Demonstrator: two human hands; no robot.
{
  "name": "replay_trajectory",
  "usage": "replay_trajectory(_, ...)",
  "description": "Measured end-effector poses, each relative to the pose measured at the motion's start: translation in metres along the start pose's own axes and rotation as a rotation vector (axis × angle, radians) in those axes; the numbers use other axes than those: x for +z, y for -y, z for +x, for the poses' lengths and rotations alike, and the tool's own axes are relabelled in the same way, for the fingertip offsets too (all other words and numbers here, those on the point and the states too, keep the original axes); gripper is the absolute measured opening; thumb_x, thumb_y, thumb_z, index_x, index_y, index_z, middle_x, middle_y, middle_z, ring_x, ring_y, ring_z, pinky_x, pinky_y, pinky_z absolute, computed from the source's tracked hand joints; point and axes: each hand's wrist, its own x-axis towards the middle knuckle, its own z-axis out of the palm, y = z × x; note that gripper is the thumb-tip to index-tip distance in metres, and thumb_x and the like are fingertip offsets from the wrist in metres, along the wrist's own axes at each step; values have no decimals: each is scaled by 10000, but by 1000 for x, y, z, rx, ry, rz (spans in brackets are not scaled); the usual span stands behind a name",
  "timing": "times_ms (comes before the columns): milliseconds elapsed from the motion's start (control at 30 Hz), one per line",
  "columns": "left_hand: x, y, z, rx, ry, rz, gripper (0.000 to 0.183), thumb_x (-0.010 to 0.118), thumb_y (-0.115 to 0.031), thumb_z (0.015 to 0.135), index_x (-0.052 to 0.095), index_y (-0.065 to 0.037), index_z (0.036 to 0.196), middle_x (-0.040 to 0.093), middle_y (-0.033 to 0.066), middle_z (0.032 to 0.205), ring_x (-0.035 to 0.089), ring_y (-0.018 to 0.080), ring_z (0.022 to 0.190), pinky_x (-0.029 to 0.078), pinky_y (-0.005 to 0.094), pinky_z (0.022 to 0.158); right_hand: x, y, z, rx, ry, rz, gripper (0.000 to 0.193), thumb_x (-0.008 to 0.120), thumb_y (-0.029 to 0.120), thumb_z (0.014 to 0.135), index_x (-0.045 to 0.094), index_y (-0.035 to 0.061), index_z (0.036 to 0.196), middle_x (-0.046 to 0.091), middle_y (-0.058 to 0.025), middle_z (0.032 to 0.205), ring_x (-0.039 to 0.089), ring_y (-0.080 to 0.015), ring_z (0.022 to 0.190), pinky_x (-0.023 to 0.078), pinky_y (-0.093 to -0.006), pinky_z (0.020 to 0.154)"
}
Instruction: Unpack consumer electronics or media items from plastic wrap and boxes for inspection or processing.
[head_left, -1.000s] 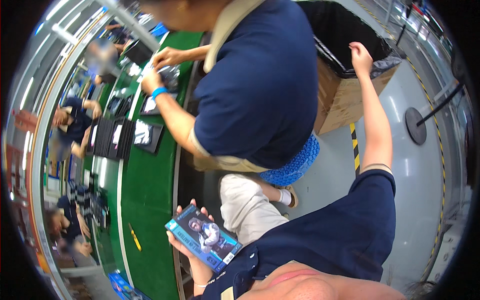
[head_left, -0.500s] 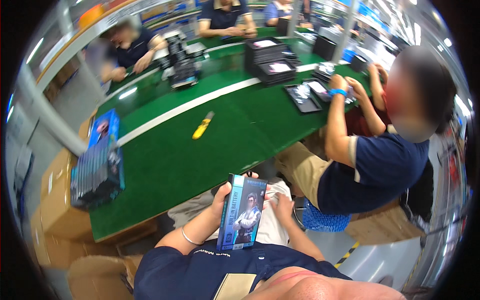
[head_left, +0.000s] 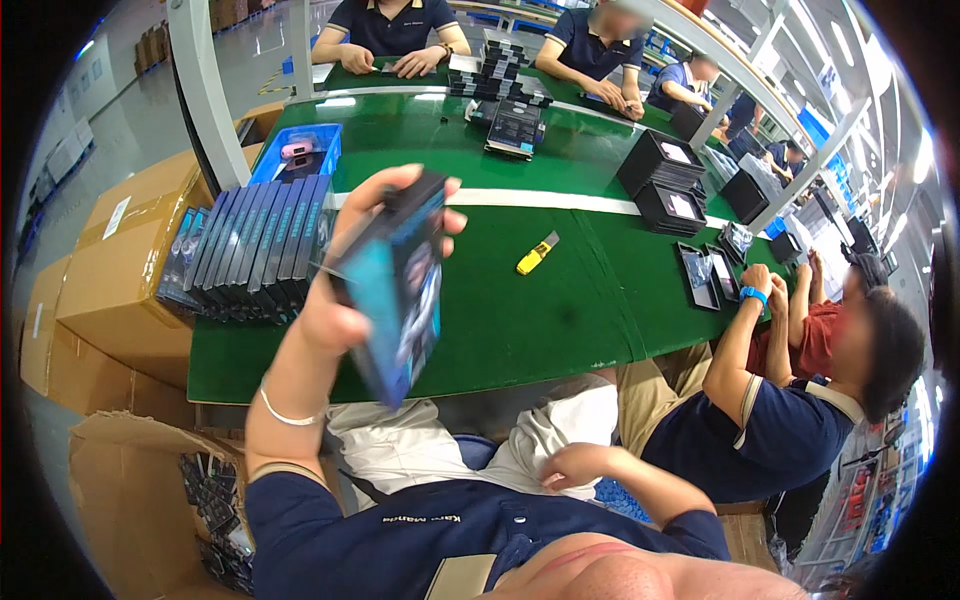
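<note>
My left hand (head_left: pixel 335 300) is closed around a dark retail box (head_left: pixel 405 290) with blue-teal printed sides. The box is raised over the near left part of the green table (head_left: pixel 480 345), tilted and smeared by motion. Just behind and left of it, a row of similar boxes (head_left: pixel 255 240) stands on edge at the table's left side. My right hand (head_left: pixel 583 466) is held over my light trousers, its fingers loosely bent with nothing visible in them.
A yellow utility knife (head_left: pixel 537 254) lies mid-table. Behind the box row sits a blue bin (head_left: pixel 330 150); cartons (head_left: pixel 130 270) stand left. An open carton (head_left: pixel 135 490) at lower left holds dark packages. A co-worker (head_left: pixel 790 400) sits close on the right, beside black trays (head_left: pixel 697 277).
My left hand has carried the box from my lap up and leftward over the table. The right hand has shifted slightly, its fingers more bent. The view has swung left.
</note>
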Motion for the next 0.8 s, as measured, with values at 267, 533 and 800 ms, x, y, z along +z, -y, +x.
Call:
replay_trajectory(267, -32, 62, 21, 150, 277, 1504, 1058, 820, -252, 511, 287, -69, 1407, 383, 180, 1349, 404, 360, 1233, 312, 465, 1036, -234, 80, -25, -567, -1323, 423, 234, 582, 241, 898, 564, 27, 807, 582, -45, 723, 569, -142, 683, 470, -292, 627)
replay_trajectory(533, -22, 90, 14, 98, 120, 1664, 1110, 809, -310, 528, 236, -30, 1437, 367, 170, 1375, 352, 321, 1300, 208, 513, 1064, -261, 19, 49, -471, -1089, 642, 322, 527, 294, 936, 526, -1, 806, 538, -37, 706, 488, -111, 682, 432, -306, 632)
replay_trajectory(800, 6, 78, 11, -64, 164, 1684, 1214, 877, -396, 452, 237, 26, 1393, 380, 201, 1264, 408, 357, 1171, 275, 539, 1012, -245, 32, 47, -503, -1321, 274, 286, 588, 237, 827, 478, -6, 722, 505, -135, 664, 525, -268, 579, 427, -362, 543)
